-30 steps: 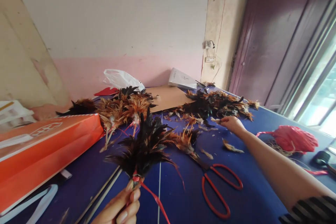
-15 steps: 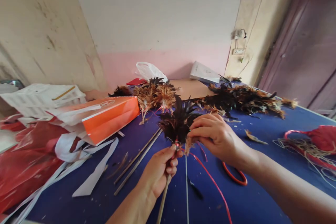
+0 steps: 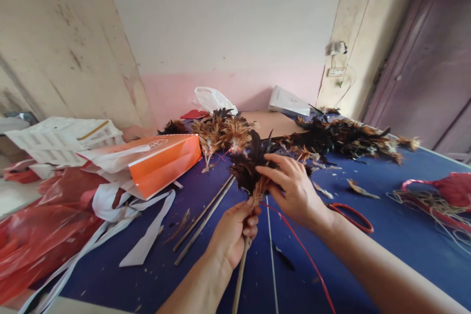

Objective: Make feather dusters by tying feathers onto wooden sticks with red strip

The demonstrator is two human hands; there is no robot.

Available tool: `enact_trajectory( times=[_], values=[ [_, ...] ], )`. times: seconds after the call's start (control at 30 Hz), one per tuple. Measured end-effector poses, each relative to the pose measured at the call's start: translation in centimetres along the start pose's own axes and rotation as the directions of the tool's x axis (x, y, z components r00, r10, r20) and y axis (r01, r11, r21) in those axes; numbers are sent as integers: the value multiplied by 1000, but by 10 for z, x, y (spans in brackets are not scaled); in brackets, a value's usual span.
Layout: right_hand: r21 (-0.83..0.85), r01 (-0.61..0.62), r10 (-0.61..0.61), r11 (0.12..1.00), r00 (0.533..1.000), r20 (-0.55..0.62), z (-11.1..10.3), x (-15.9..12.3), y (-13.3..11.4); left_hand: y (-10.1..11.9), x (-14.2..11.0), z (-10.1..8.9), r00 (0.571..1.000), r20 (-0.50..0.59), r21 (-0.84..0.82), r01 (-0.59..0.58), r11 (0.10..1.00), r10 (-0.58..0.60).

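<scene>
My left hand (image 3: 235, 230) is closed around a thin wooden stick (image 3: 241, 274), just below a feather head. Together they look like a feather duster in the making. Dark feathers (image 3: 245, 171) fan out at the stick's top, and a light brown feather tuft (image 3: 260, 187) lies against the neck, its base by my left thumb. My right hand (image 3: 290, 184) rests on the feathers from the right, fingers spread and curved over them; its thumb is partly hidden. A red plastic string (image 3: 300, 243) trails from the neck down the blue tabletop.
Brown feather bundles (image 3: 221, 135) and a dark feather pile (image 3: 338, 137) lie farther back. Left are an orange paper bag (image 3: 165, 167), red plastic (image 3: 55, 221) and two loose sticks (image 3: 204, 218). Red-handled scissors (image 3: 353, 216) and a string tangle (image 3: 437, 196) are at right.
The brown tuft, held at the right hand's fingertips before, now lies against the duster's neck. My right hand has moved onto the feathers with its fingers spread. The view has shifted slightly.
</scene>
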State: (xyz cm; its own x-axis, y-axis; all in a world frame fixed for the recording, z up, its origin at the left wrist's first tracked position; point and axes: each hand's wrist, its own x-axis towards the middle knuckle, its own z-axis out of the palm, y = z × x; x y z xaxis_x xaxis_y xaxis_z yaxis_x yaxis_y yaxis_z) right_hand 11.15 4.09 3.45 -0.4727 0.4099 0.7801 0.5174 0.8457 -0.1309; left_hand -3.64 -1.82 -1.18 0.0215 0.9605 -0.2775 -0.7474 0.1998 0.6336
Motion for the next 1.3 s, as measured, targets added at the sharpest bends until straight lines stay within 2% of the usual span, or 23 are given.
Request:
enact_trajectory(
  times=[0.07,0.13,0.17,0.2,0.27,0.3,0.33,0.47,0.57,0.63,0.8,1.0,1.2,1.3],
  values=[
    [66,-102,109,993,988,-109,-9,-3,-5,2,0,-1,1000,-4,-29,-20,999,20],
    [201,-266,293,943,949,-115,-18,-6,-9,4,-1,-1,1000,8,-56,-27,998,28],
    [274,-372,393,887,919,-25,-20,-8,-10,5,-1,0,1000,16,-69,-22,997,23],
    [327,-481,470,814,875,116,-20,-11,-11,5,-1,0,1000,28,-81,-10,997,13],
    [373,-641,512,671,764,392,-15,-14,-13,5,-2,1,998,63,-101,27,995,-21],
    [391,-678,501,622,729,467,-10,-16,-13,5,-2,2,996,81,-108,49,993,-41],
    [421,-692,489,587,717,496,-5,-17,-14,4,-3,2,994,96,-114,69,991,-58],
    [605,-657,494,449,747,444,14,-20,-22,2,-2,2,992,108,-121,84,989,-71],
    [685,-640,486,348,748,452,20,-22,-29,0,-1,1,992,114,-74,62,995,-53],
    [691,-644,498,330,740,452,24,-24,-30,-3,1,0,994,104,-29,44,999,-40],
    [661,-651,544,374,731,412,30,-28,-28,-7,1,0,996,82,122,-31,992,21],
    [713,-676,572,185,664,481,28,-28,-28,-9,-3,2,992,69,208,-117,971,105],
    [709,-686,605,164,637,477,34,-30,-28,-12,-3,1,992,63,211,-118,970,107],
    [749,-659,636,70,608,475,35,-31,-28,-12,-3,1,992,59,208,-124,970,114]
  ],
)
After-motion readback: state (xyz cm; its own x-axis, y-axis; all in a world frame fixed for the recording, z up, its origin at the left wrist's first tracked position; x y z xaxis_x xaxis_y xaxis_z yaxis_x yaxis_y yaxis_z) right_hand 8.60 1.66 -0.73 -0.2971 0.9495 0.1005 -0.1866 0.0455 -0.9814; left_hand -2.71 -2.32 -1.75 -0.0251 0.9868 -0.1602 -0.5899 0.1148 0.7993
